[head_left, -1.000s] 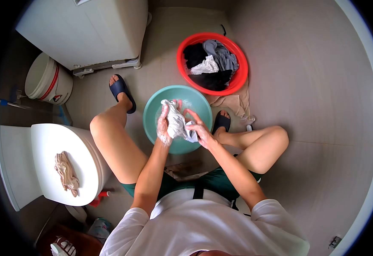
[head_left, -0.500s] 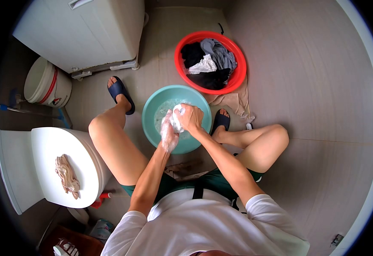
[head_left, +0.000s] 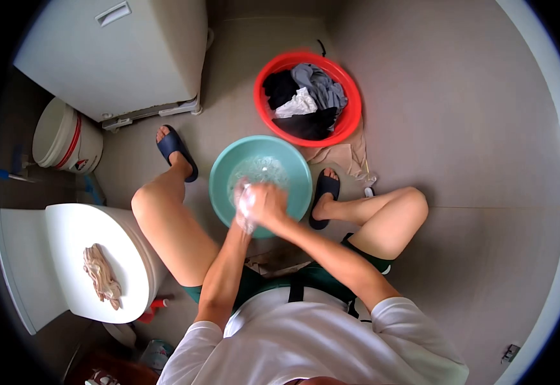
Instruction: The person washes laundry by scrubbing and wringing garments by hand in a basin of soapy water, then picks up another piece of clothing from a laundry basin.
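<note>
Both my hands are together over the near part of a teal basin [head_left: 221, 168] of sudsy water. A small white cloth [head_left: 248, 200], covered in foam, is bunched between them and mostly hidden. My left hand [head_left: 240, 215], lathered to the wrist, is closed under and beside it. Over it lies my right hand [head_left: 268, 202], fingers curled around the cloth and blurred by motion. Bubbles [head_left: 264, 169] float on the water beyond my hands.
Past the basin stands a red tub [head_left: 355, 119] of dark, grey and white clothes, partly on a tan cloth [head_left: 341, 154]. To the left are a white toilet lid [head_left: 78, 240] with a beige cloth [head_left: 102, 276], a white bucket [head_left: 87, 144] and a white appliance [head_left: 119, 58].
My hands have come toward me and lower over the basin's near side, with the right hand now covering more of the white cloth. The view has shifted slightly.
</note>
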A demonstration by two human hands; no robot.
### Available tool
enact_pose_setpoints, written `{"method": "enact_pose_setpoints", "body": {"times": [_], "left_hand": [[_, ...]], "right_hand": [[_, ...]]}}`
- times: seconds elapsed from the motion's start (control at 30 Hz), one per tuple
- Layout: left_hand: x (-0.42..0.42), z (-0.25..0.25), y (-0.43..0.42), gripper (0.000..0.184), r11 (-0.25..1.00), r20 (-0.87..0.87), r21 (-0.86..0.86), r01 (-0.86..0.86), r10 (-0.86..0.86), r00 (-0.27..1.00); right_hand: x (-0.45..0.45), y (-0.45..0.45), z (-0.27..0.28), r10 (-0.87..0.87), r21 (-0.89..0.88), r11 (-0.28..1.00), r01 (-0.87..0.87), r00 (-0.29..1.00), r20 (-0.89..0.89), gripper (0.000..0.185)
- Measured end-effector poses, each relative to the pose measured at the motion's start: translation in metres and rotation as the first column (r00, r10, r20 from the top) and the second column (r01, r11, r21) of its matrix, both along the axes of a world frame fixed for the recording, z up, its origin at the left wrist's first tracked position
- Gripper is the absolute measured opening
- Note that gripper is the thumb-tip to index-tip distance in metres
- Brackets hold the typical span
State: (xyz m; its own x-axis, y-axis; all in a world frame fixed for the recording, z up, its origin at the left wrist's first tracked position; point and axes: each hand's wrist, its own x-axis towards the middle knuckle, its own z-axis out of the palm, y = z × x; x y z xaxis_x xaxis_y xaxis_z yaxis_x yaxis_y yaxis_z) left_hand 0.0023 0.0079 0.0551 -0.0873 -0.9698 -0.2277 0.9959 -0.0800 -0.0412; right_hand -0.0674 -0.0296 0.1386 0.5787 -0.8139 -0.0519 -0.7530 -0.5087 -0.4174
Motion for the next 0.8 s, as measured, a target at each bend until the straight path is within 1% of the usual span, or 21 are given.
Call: {"method": "enact_pose_setpoints", "body": {"times": [0.03,0.07,0.1,0.13,0.17,0.2,0.23,0.27,0.3,0.33,0.37,0.4,0.43,0.47,0.53,0.57,0.6,0.67,0.73,0.77,0.8], "left_hand": [[0.005,0.015,-0.005,0.051,0.934,0.219,0.350,-0.075,-0.003,0.976],[0.002,0.043,-0.010,0.053,0.931,0.285,0.335,-0.148,0.049,0.957],[-0.003,0.024,-0.003,0.051,0.998,0.156,0.022,-0.053,0.048,0.987],[-0.007,0.004,0.008,0.049,0.955,0.035,-0.296,0.005,0.006,0.999],[-0.015,0.013,0.001,0.045,0.991,0.121,0.019,-0.134,0.131,0.984],[-0.027,0.031,-0.011,0.042,0.904,0.244,0.313,-0.290,0.218,0.945],[-0.032,0.045,-0.016,0.026,0.839,0.242,0.421,-0.345,0.262,0.934],[-0.024,0.024,-0.012,0.029,0.891,0.653,0.267,-0.367,0.113,0.749],[-0.014,-0.015,-0.008,0.033,0.945,0.924,0.111,-0.306,0.016,0.383],[-0.011,-0.018,-0.011,0.034,0.965,0.943,0.079,-0.251,0.009,0.333],[-0.008,-0.021,-0.014,0.034,0.980,0.960,0.047,-0.195,0.010,0.281],[-0.004,0.012,-0.011,0.032,0.977,0.800,0.110,-0.185,0.023,0.599],[0.001,0.048,-0.006,0.030,0.974,0.543,0.170,-0.152,0.036,0.839],[0.002,0.063,-0.002,0.028,0.970,0.220,0.220,-0.099,0.049,0.974],[-0.016,0.017,0.005,0.031,0.982,0.026,-0.140,-0.123,0.128,0.991],[-0.023,0.004,-0.009,0.032,0.942,0.204,0.228,-0.247,0.202,0.958],[-0.032,0.052,-0.006,0.041,0.862,0.279,0.433,-0.264,0.150,0.949],[-0.029,0.090,-0.015,0.031,0.823,0.275,0.485,-0.295,0.177,0.945],[-0.011,0.015,-0.007,0.034,0.944,0.228,0.248,-0.219,0.163,0.960],[0.003,-0.004,0.002,0.039,0.998,0.011,-0.005,-0.059,0.059,0.998],[0.011,0.018,0.002,0.040,0.975,0.101,0.223,0.015,-0.039,0.994]], "right_hand": [[-0.006,0.020,0.012,0.090,-0.097,0.992,-0.077,0.985,0.147,0.023],[-0.009,0.031,0.026,0.196,-0.204,0.969,-0.141,0.940,0.281,0.022],[-0.009,0.019,0.021,0.105,-0.083,0.992,-0.090,0.974,0.200,0.021],[-0.004,-0.002,0.013,0.022,0.042,0.999,-0.027,0.994,0.110,0.021],[0.002,-0.018,0.008,-0.048,0.160,0.986,0.045,0.999,0.015,0.021],[0.006,-0.029,0.010,-0.081,0.164,0.983,0.079,0.997,0.003,0.020],[0.008,-0.038,0.015,-0.121,0.170,0.978,0.121,0.993,-0.009,0.019],[0.010,-0.046,0.021,-0.167,0.166,0.972,0.168,0.986,-0.019,0.018],[0.005,-0.040,0.009,-0.049,0.039,0.998,0.043,0.988,0.146,0.018],[0.006,-0.022,0.018,-0.052,-0.030,0.998,0.061,0.968,0.246,0.018],[0.007,-0.005,0.031,-0.023,0.116,0.993,0.013,0.996,0.089,0.019],[0.000,0.015,0.037,0.021,0.139,0.990,-0.036,0.994,0.103,0.021],[-0.004,0.021,0.035,0.049,0.089,0.994,-0.066,0.982,0.183,0.020],[-0.007,0.024,0.031,0.078,0.041,0.995,-0.092,0.962,0.260,0.020],[-0.006,-0.002,0.018,-0.018,0.059,0.998,0.011,0.994,0.108,0.017],[-0.007,-0.021,0.010,-0.059,0.071,0.996,0.049,0.987,0.147,0.015],[-0.005,-0.033,0.022,-0.197,0.185,0.967,0.178,0.976,0.089,0.010],[-0.006,-0.040,0.017,-0.135,0.123,0.985,0.118,0.981,0.139,0.009],[-0.006,-0.010,0.021,-0.098,0.030,0.995,0.093,0.963,0.252,0.009],[-0.007,0.011,0.021,-0.060,0.107,0.994,0.032,0.961,0.271,0.010],[-0.008,0.029,0.023,0.032,0.020,0.999,-0.039,0.960,0.279,0.011]]}}
